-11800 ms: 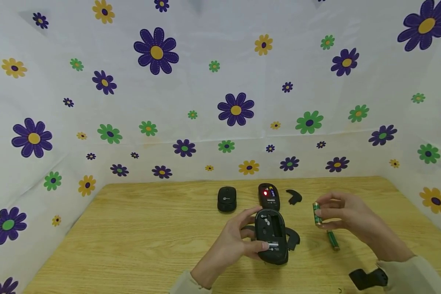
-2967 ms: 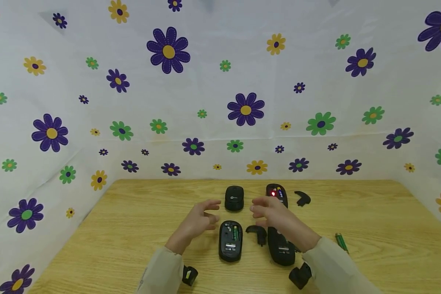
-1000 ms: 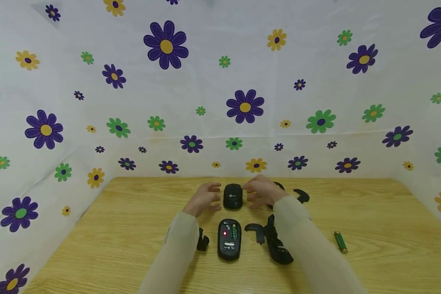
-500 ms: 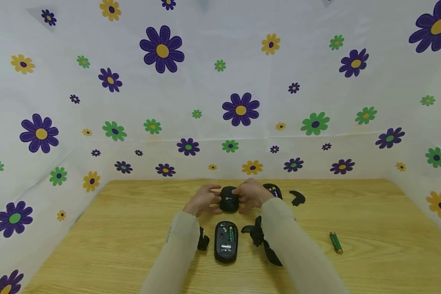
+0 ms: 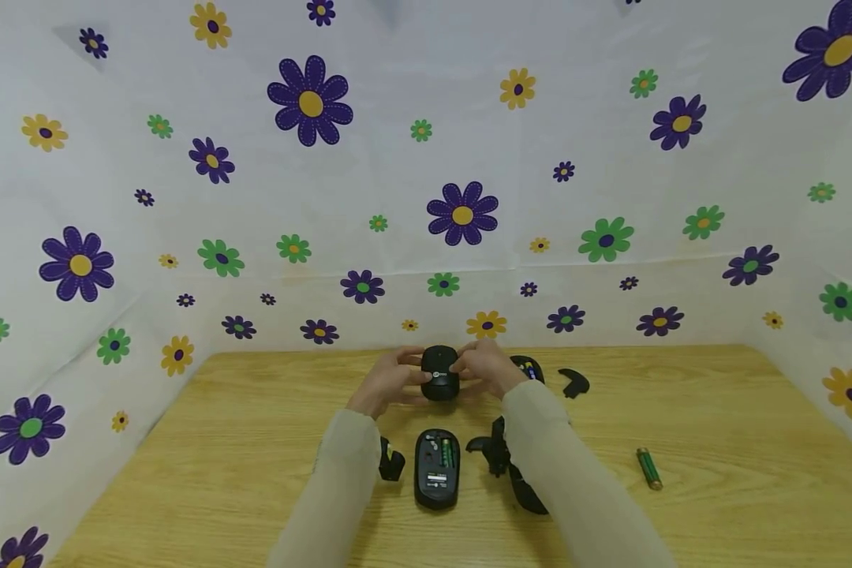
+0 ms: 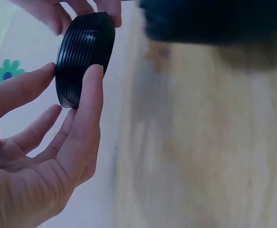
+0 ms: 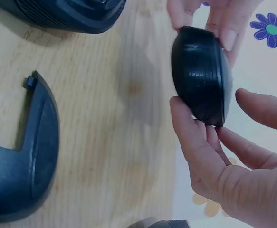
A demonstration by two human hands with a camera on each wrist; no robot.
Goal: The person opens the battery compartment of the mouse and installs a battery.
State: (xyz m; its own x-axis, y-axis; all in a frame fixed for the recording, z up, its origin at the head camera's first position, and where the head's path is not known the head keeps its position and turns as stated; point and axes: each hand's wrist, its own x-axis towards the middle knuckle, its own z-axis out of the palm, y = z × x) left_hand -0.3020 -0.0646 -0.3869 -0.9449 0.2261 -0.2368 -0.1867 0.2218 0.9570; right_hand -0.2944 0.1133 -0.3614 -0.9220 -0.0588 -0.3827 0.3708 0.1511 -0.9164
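A black computer mouse (image 5: pixel 440 375) is raised off the back of the table in the head view, its logo side tilted towards me. My left hand (image 5: pixel 389 379) grips its left side, and my right hand (image 5: pixel 487 369) pinches the right side. Up close, the left wrist view has the fingers of my left hand (image 6: pixel 48 161) on the ribbed edge of the mouse (image 6: pixel 83 57). From the right wrist, my right hand (image 7: pixel 233 171) holds the lower end of the mouse (image 7: pixel 197 73). Nearer me lies another mouse (image 5: pixel 436 489), underside up, with a green battery (image 5: pixel 447 454) in its bay.
A loose green battery (image 5: pixel 649 468) lies to the right. One black battery cover (image 5: pixel 575 383) rests at the back right, another cover (image 5: pixel 479 444) beside my right forearm. That sleeve partly hides a mouse (image 5: pixel 527 493); one more mouse (image 5: pixel 528 368) sits behind my right hand.
Earlier my left hand held an upturned mouse and my right a battery; that mouse now lies on the table with a battery in it. Both hands have reached back and lifted another mouse.
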